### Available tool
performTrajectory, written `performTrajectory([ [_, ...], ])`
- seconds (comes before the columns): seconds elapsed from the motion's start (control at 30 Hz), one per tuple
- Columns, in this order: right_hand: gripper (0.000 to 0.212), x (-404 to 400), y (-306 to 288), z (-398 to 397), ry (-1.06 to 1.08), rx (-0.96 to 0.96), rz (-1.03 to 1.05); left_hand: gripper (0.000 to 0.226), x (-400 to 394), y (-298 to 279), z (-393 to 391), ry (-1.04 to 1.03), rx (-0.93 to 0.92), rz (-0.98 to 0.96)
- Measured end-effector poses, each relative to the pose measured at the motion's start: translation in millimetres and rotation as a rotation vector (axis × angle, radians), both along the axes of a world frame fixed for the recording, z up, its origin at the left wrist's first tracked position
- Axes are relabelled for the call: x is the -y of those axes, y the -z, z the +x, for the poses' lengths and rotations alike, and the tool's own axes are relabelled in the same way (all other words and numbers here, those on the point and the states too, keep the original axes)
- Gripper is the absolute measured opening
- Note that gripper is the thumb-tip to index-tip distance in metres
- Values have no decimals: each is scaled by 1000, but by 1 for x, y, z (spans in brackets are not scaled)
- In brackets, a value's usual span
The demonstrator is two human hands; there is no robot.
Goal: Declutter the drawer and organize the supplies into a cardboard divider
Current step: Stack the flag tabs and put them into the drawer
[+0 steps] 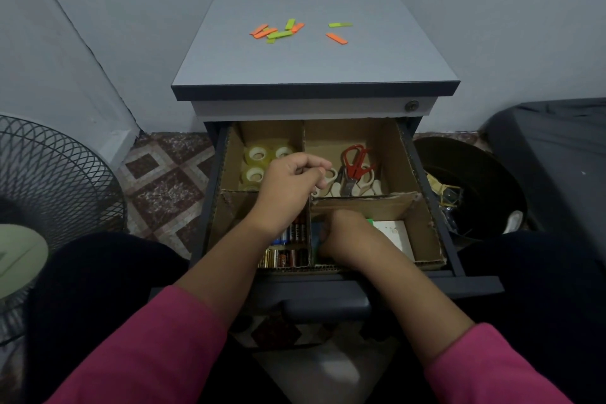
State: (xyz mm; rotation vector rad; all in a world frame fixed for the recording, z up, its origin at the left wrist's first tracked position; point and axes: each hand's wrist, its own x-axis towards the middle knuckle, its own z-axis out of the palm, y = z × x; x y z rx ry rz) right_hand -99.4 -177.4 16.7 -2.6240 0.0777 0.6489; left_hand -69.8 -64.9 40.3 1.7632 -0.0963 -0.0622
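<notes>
Sitting before an open drawer [457,259] of a small grey cabinet [311,52], a person in pink sleeves works both hands inside a cardboard divider [398,200] that fills the drawer. Left hand [288,184] hovers over the centre wall of the divider, fingers [314,165] curled narrow; whether they pinch anything, cannot tell. Right hand [347,236] is down in the 5 o'clock compartment, fingers curled around a dark bluish item [316,236], too blurred to identify; a white pad [393,234] with a green edge lies just beside it. Tape rolls [259,162] sit in the 11 o'clock compartment, scissors [352,167], red-handled and cream-handled, in the 1 o'clock one, batteries [287,252] in the 7 o'clock one. Orange and green sticky flags [278,31] lie scattered on the cabinet top at 12 o'clock. Fan [49,180] at 9 o'clock, dark bin [465,180] at 3 o'clock.
</notes>
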Motion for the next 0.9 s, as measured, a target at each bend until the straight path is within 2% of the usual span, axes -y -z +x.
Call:
performTrajectory([
  [0.07, 17, 6, -5, 1, 5, -11, -2, 24, 0, 0, -1, -1, -4, -11],
  [0.13, 4, 17, -12, -1, 28, -29, 6, 24, -1, 0, 0, -1, -6, -12],
  [0.2, 10, 32, -20, -4, 112, -4, 102, 22, -1, -1, 0, 1, -9, -8],
  [0.27, 6, 46, -25, -2, 183, 44, 113, 21, -1, -2, 0, 3, -11, -8],
  [0.37, 6, 58, -22, 3, 129, -45, -166, 21, -1, -3, -1, 4, -10, -2],
  [0.43, 9, 61, -15, 0, 109, 13, -293, 20, -1, -2, -1, 3, -12, 2],
  [0.57, 14, 59, -7, -4, 98, 13, -336, 20, -2, -2, -1, 3, -13, 12],
  [0.7, 7, 63, -7, -2, 110, 19, -316, 19, -2, -2, -2, 5, -13, 15],
  [0.77, 17, 65, -7, -4, 117, 47, -332, 19, -1, -2, -2, 3, -11, 11],
  [0.9, 22, 61, -8, -6, 118, 40, -382, 19, -1, -2, -1, 5, -8, 17],
])
